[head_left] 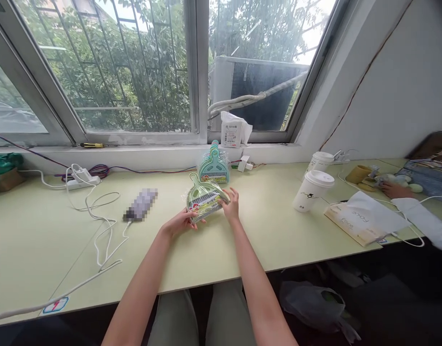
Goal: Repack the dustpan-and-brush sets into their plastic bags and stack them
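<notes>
A green dustpan-and-brush set (pixel 203 198) in clear wrapping, with a printed label, is held tilted above the table. My left hand (pixel 181 221) grips its lower left edge, the thumb on the front and some fingers underneath. At its right edge my right hand (pixel 231 204) is closed on the same set. Right behind it, a stack of similar wrapped blue-green sets (pixel 214 166) leans upright by the window sill.
Left on the table (pixel 271 245) are a blurred phone (pixel 141 204), white cables and a power strip (pixel 83 180). Rightward stand two white cups (pixel 312 190) and a tissue pack (pixel 361 218). Another person's hand (pixel 397 190) is at the far right.
</notes>
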The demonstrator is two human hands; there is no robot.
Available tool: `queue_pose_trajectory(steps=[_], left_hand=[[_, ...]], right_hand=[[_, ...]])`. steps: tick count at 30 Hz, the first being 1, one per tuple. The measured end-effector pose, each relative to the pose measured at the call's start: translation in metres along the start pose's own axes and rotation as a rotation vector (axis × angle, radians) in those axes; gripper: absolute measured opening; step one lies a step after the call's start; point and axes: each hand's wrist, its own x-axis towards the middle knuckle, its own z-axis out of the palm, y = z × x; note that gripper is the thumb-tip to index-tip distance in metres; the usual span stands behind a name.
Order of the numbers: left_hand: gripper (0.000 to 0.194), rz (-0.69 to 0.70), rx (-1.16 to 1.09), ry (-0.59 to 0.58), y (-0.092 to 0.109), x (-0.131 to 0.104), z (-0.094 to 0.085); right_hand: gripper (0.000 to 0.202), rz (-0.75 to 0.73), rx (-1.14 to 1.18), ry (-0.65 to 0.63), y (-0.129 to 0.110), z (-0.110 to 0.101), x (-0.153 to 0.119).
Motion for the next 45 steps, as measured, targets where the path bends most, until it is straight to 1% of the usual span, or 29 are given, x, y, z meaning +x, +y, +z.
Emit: queue_pose_trajectory(steps=[2, 3, 5, 6, 8, 10, 11, 12, 13, 15, 17, 18, 20, 22, 24, 26, 28, 30, 31, 32, 33, 35, 38, 39, 40, 43, 45], left_hand=[[0.067, -0.031, 0.049, 0.012, 0.001, -0.001, -0.001], [0.071, -0.017, 0.059, 0.041, 0.002, -0.001, 0.000], [0.078, 0.107, 0.047, 0.140, 0.004, 0.000, 0.004], [0.083, 0.195, 0.048, 0.190, 0.005, 0.001, 0.006], [0.099, 0.333, 0.130, 0.261, 0.004, 0.005, 0.012], [0.115, 0.398, 0.303, 0.346, -0.001, 0.012, 0.015], [0.114, 0.422, 0.385, 0.417, -0.004, 0.017, 0.015], [0.107, 0.452, 0.442, 0.506, -0.007, 0.024, 0.014], [0.095, 0.478, 0.473, 0.594, -0.010, 0.030, 0.011], [0.066, 0.489, 0.519, 0.722, -0.012, 0.044, 0.004], [0.043, 0.448, 0.630, 0.802, -0.010, 0.060, -0.005], [0.035, 0.421, 0.709, 0.836, -0.007, 0.068, -0.010], [0.026, 0.397, 0.839, 0.887, -0.002, 0.085, -0.018], [0.022, 0.423, 0.867, 0.881, 0.003, 0.103, -0.024], [0.020, 0.447, 0.820, 0.838, 0.006, 0.121, -0.030], [0.019, 0.449, 0.760, 0.828, 0.006, 0.140, -0.035], [0.018, 0.466, 0.717, 0.854, 0.007, 0.157, -0.040], [0.015, 0.517, 0.705, 0.894, 0.008, 0.173, -0.045], [0.018, 0.542, 0.702, 0.919, 0.009, 0.180, -0.047], [0.025, 0.566, 0.690, 0.941, 0.010, 0.186, -0.049], [0.033, 0.581, 0.669, 0.962, 0.011, 0.191, -0.051], [0.044, 0.566, 0.614, 1.025, 0.011, 0.197, -0.056], [0.048, 0.466, 0.616, 1.134, 0.010, 0.200, -0.062], [0.048, 0.448, 0.642, 1.131, 0.009, 0.201, -0.064], [0.047, 0.445, 0.661, 1.094, 0.007, 0.203, -0.065], [0.047, 0.467, 0.662, 0.933, 0.003, 0.207, -0.068], [0.048, 0.484, 0.633, 0.864, 0.002, 0.210, -0.068]], right_hand=[[0.058, 0.205, 0.183, -0.067, 0.007, 0.002, 0.001], [0.061, 0.310, 0.276, -0.110, 0.010, 0.003, 0.003], [0.054, 0.449, 0.425, -0.157, 0.015, 0.004, 0.005], [0.049, 0.480, 0.477, -0.142, 0.017, 0.004, 0.006], [0.043, 0.487, 0.536, -0.049, 0.018, 0.003, 0.008], [0.040, 0.458, 0.554, 0.041, 0.018, 0.004, 0.008], [0.038, 0.428, 0.555, 0.066, 0.018, 0.004, 0.008], [0.037, 0.390, 0.553, 0.074, 0.018, 0.005, 0.008], [0.035, 0.351, 0.543, 0.076, 0.018, 0.007, 0.008], [0.034, 0.293, 0.485, 0.084, 0.019, 0.010, 0.009], [0.031, 0.259, 0.375, 0.102, 0.021, 0.013, 0.013], [0.029, 0.247, 0.309, 0.116, 0.022, 0.014, 0.016], [0.025, 0.220, 0.187, 0.140, 0.025, 0.016, 0.025], [0.021, 0.172, 0.086, 0.165, 0.029, 0.018, 0.037], [0.018, 0.118, 0.002, 0.201, 0.034, 0.023, 0.051], [0.018, 0.083, -0.056, 0.229, 0.041, 0.031, 0.065], [0.020, 0.057, -0.099, 0.248, 0.050, 0.042, 0.081], [0.024, 0.012, -0.146, 0.289, 0.059, 0.054, 0.097], [0.028, -0.020, -0.166, 0.317, 0.063, 0.060, 0.105], [0.032, -0.056, -0.181, 0.334, 0.067, 0.065, 0.112], [0.037, -0.091, -0.192, 0.333, 0.070, 0.070, 0.118], [0.046, -0.155, -0.213, 0.271, 0.074, 0.077, 0.126], [0.055, -0.186, -0.258, 0.141, 0.075, 0.081, 0.129], [0.057, -0.174, -0.267, 0.119, 0.075, 0.081, 0.129], [0.059, -0.153, -0.271, 0.104, 0.075, 0.081, 0.129], [0.063, -0.091, -0.255, 0.078, 0.077, 0.081, 0.128], [0.065, -0.083, -0.249, 0.074, 0.078, 0.082, 0.127]])
